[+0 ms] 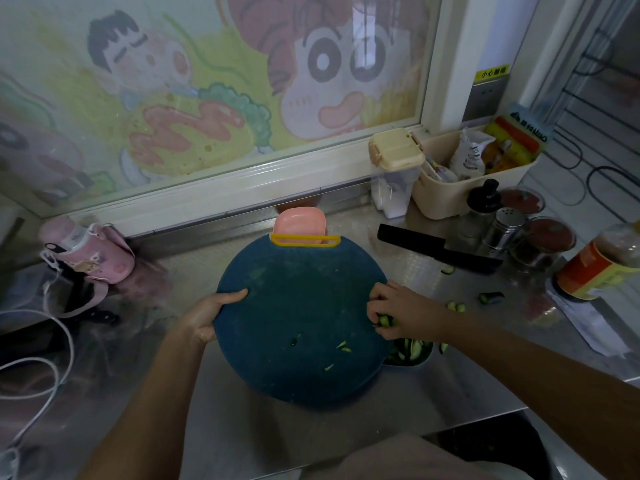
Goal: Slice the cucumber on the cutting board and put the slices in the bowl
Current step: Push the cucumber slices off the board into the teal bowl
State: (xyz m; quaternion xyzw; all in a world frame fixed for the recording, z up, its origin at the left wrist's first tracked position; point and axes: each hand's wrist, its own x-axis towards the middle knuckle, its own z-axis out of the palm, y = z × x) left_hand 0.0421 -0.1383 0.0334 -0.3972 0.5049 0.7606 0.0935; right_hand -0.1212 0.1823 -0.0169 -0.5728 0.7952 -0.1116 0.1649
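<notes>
A round dark blue cutting board with a yellow handle is held lifted and tilted over the steel counter. My left hand grips its left rim. At the board's right edge, my right hand is closed around cucumber slices. A bowl with cucumber slices in it shows partly from under the board's lower right edge. A few green scraps cling to the board. A black knife lies on the counter at the right.
Loose cucumber pieces lie on the counter at the right. A pink dish stands behind the board. Jars, shakers and a cream bin crowd the back right; a bottle stands at far right. A pink flask and white cable are at left.
</notes>
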